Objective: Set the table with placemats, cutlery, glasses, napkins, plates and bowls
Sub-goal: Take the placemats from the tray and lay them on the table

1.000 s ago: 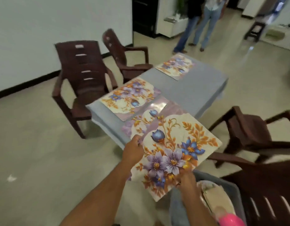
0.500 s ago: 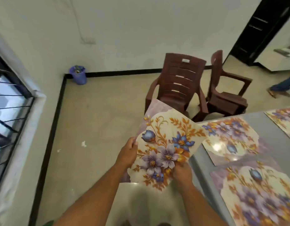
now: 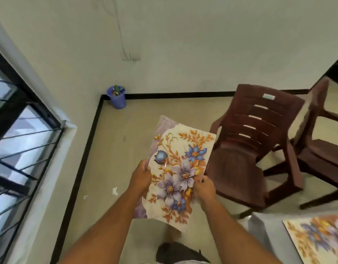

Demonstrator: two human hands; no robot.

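Note:
I hold floral placemats [image 3: 178, 168] in front of me over the floor, with blue, purple and orange flowers on a pale ground; a second purple-edged mat shows behind the front one. My left hand [image 3: 141, 178] grips their left edge. My right hand [image 3: 205, 189] pinches the right edge near the lower corner. Another floral placemat [image 3: 316, 239] lies on the grey table [image 3: 263, 223] at the bottom right, blurred.
Two dark brown plastic chairs [image 3: 255, 149] stand to the right between me and the wall. A blue bin [image 3: 116, 97] sits in the floor corner. A barred window [image 3: 18, 130] runs along the left. Scraps of white litter [image 3: 115, 191] lie on the floor.
The view has swung left, away from the table and towards the room corner. Both hands still hold the placemats, now over the floor; the table has slid to the bottom right.

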